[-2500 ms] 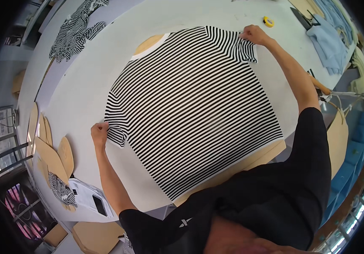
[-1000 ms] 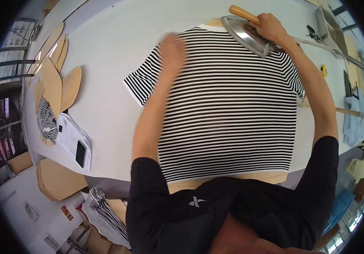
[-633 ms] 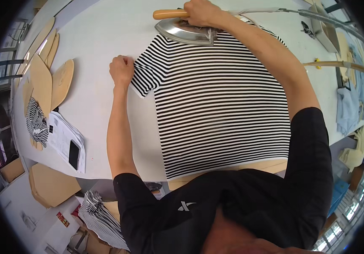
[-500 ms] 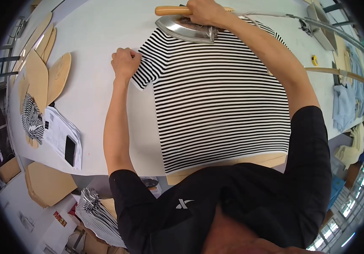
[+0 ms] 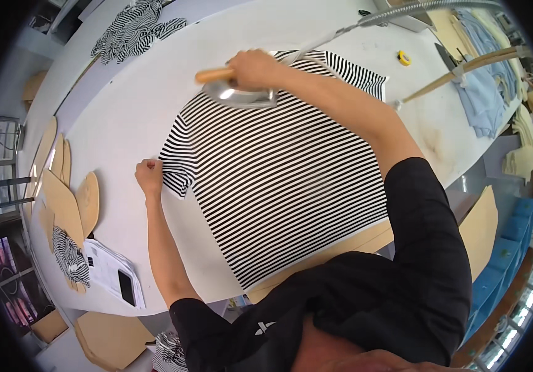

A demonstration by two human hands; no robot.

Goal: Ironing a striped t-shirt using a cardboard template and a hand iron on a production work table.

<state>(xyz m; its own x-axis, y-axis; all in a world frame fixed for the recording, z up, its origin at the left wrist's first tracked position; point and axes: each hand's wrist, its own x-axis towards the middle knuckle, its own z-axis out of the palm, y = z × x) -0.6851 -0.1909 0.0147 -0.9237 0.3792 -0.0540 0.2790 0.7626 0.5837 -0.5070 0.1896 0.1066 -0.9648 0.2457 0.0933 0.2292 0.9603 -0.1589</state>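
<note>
A black-and-white striped short-sleeved T-shirt [image 5: 291, 167] lies spread on the white table, its lower hem toward me. My right hand [image 5: 254, 69] is closed around the wooden handle of a silver iron [image 5: 241, 98]. The iron rests on the shirt's upper left, between shoulder and collar, and looks slightly blurred. At the left sleeve, my left hand [image 5: 149, 177] has its fingers curled in and pinches the cuff's edge. My right forearm crosses over the shirt's upper right part.
Flat tan boards [image 5: 62, 198], papers [image 5: 110, 270] and a black phone [image 5: 125, 287] lie at the left. Striped garments [image 5: 133, 31] are heaped at the far left. A yellow tape roll [image 5: 404, 58], a metal hose [image 5: 397, 12] and folded blue clothes [image 5: 480, 93] are at the right.
The whole view has shifted and tilted, bringing the far striped heap into sight. On the shirt, the iron has slid from the left shoulder's edge toward the collar. My left hand stays at the cuff.
</note>
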